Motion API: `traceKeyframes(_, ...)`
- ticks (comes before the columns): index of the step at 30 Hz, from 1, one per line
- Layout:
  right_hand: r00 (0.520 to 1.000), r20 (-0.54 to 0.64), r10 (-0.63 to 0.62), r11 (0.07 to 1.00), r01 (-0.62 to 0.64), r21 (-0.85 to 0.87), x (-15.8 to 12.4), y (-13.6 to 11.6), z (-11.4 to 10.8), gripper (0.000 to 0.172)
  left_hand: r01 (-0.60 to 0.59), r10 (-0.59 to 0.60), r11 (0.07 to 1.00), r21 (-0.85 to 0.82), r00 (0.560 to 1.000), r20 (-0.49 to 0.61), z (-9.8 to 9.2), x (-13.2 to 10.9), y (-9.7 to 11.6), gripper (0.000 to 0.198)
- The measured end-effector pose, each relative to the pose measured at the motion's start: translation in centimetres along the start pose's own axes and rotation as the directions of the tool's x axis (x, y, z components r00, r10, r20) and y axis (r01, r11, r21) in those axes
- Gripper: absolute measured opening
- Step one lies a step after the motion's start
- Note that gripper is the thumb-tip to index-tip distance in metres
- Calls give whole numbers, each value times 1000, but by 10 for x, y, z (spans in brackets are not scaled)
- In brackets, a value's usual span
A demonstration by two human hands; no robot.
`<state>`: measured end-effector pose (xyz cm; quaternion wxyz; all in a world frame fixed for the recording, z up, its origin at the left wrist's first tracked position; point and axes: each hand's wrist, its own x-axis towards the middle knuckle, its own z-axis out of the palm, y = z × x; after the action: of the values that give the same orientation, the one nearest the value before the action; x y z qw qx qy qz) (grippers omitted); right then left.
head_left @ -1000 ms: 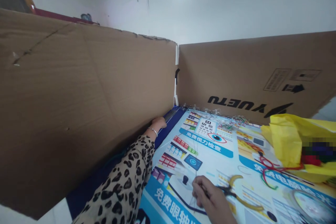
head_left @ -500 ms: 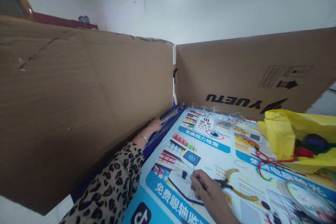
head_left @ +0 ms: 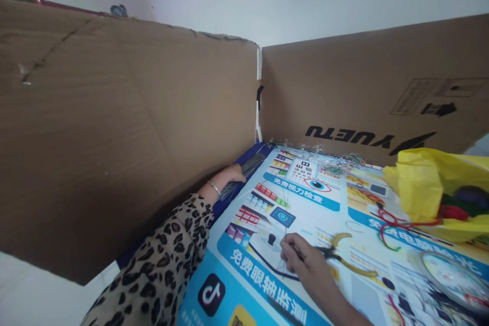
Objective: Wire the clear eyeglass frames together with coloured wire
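Observation:
At the table's left edge, my left hand [head_left: 231, 174] is against a bundle of thin grey wires [head_left: 255, 163], beside the cardboard wall. Its fingers look closed on the wires, though the tips are partly hidden. Lower down, over the printed sheet, my right hand [head_left: 301, 257] pinches thin wire [head_left: 286, 224]; strands extend above and below the fingers. Yellow-handled pliers [head_left: 344, 260] lie just right of that hand, their jaws partly behind it.
Cardboard walls [head_left: 183, 97] stand at the left and back. Tangled wire [head_left: 340, 163] lies along the back edge. On the right are a yellow bag [head_left: 418, 178] with coloured balls, red cord [head_left: 393, 220], and a round clear container [head_left: 454, 277]. A dark tool [head_left: 284, 310] lies near the front.
The camera view has tilted down slightly. My left hand has shifted a little over the wire bundle, with its fingers pointing more to the right. My right hand keeps its pinch.

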<state>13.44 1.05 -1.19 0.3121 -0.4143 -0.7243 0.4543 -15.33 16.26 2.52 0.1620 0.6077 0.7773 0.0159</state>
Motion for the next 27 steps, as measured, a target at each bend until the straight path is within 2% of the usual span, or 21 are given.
traceKeyframes(6, 998, 58, 11, 999, -9, -32, -1, -3, -4, 28, 56, -65, 989, 140, 996, 61, 3, 14, 6, 40)
traceKeyframes(12, 999, 53, -3, 998, 6, -55, -1, -3, -4, 28, 103, -116, 982, 159, 991, 73, 8, 21, 10, 35)
traceKeyframes(20, 998, 70, 6, 999, -2, -54, -1, -6, -6, 27, 179, -181, 983, 40, 981, 73, 2, 24, -6, 35)
traceKeyframes(27, 998, 56, 19, 999, -17, -28, -1, -6, -6, 27, 196, -174, 968, -155, 975, 141, -12, 4, -20, 28)
